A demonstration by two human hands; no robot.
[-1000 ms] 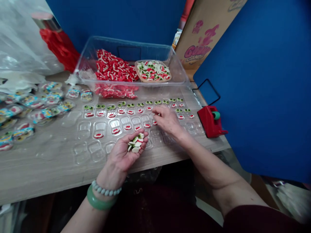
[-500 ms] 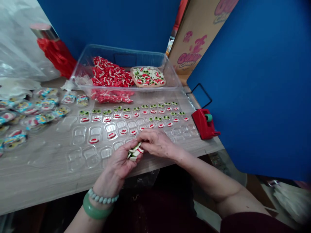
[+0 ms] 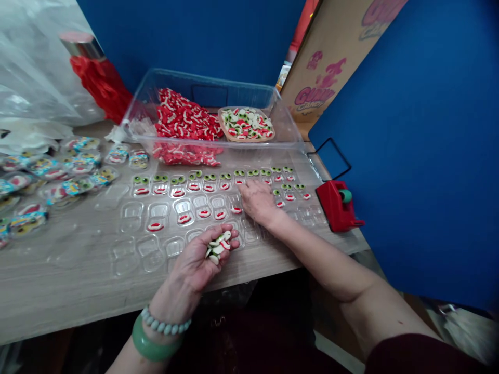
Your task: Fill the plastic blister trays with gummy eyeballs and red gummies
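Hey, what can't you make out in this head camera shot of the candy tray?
All in the head view:
Gummy candies in the left hand: the count, as the fingers and upper pieces hide the rest.
Blister tray cavities under the right hand: that hand covers them.
Cardboard box: printing cut off by the top edge.
Wrapped candy packets: labels too small to read.

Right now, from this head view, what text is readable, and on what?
"GUMMY", then "CANDY" under it: pink print on the cardboard box.
Printed labels on the candy packs: too small and blurred to read.
Larger pink lettering at the box's top edge: cut off, unreadable.
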